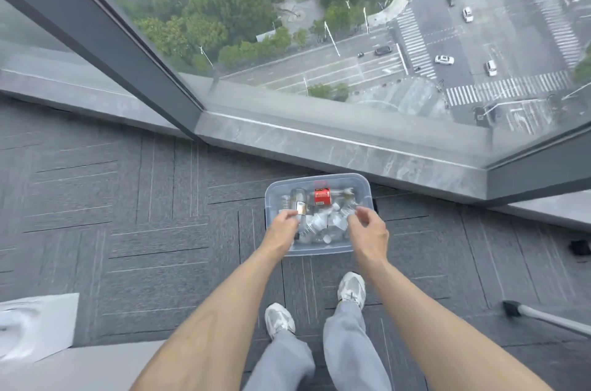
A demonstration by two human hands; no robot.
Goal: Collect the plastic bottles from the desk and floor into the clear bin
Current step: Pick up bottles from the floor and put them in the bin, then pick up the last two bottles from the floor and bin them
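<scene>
The clear bin (pixel 364 187) stands on the grey carpet just in front of the window ledge. Several clear plastic bottles (pixel 323 224) lie piled inside it, one with a red label (pixel 322 195) at the back. My left hand (pixel 283 224) hovers over the bin's left side, fingers curled near a bottle with a brown label (pixel 300 207); whether it grips that bottle I cannot tell. My right hand (pixel 369 229) is above the bin's right side, fingers spread and holding nothing.
A marble window ledge (pixel 351 147) and floor-to-ceiling glass rise right behind the bin. A desk corner with white paper (pixel 35 326) is at the lower left. A metal leg with a black foot (pixel 515 309) lies at the right. My shoes (pixel 351 288) stand behind the bin.
</scene>
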